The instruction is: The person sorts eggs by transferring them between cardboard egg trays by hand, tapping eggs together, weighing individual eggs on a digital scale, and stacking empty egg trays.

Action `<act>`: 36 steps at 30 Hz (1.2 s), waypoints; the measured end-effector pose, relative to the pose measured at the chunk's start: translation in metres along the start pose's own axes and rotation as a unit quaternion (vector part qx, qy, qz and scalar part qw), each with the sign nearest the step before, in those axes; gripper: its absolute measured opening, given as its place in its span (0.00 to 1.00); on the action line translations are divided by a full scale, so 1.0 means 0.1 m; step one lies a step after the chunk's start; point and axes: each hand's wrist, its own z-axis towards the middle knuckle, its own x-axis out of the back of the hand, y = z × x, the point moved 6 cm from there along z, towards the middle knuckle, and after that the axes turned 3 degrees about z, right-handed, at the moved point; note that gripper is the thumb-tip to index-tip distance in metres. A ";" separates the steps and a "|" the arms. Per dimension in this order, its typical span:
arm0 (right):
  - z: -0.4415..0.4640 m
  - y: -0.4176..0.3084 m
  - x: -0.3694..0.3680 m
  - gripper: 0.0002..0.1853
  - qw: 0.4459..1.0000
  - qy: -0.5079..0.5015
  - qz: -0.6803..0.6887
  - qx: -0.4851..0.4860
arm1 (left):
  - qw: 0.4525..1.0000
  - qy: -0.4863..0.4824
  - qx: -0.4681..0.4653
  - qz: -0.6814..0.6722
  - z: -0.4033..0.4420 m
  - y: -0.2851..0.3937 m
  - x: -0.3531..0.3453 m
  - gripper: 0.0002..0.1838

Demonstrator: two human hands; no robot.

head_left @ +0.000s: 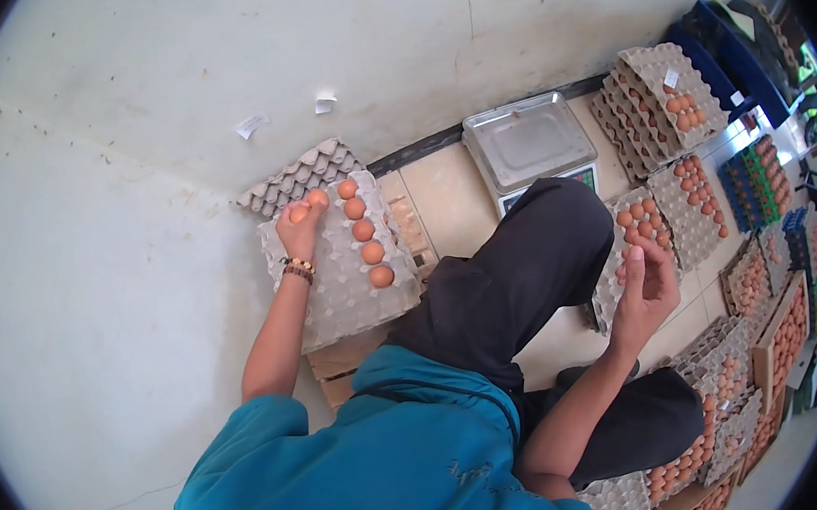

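My left hand [297,228] is closed around brown eggs [300,212] at the upper left part of a grey egg tray [339,295]. A column of several brown eggs [363,230] sits along the right side of that tray. Over another grey tray [609,294] on the right, my right hand [651,277] is raised with its fingers curled and thumb up; whether it touches an egg is hidden. Brown eggs [643,218] fill part of this tray beyond the hand.
Stacked empty trays [300,179] lean by the wall. A scale with a metal pan [529,138] stands between the trays. Tall egg-tray stacks [643,103], a blue crate [722,62] and more filled trays [790,343] are on the right. My knees frame the floor.
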 end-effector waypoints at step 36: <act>0.00 0.60 0.80 0.11 0.960 0.240 0.140 -0.033 | 0.901 -0.064 -0.290 0.316 -0.13 0.32 -0.30 0.12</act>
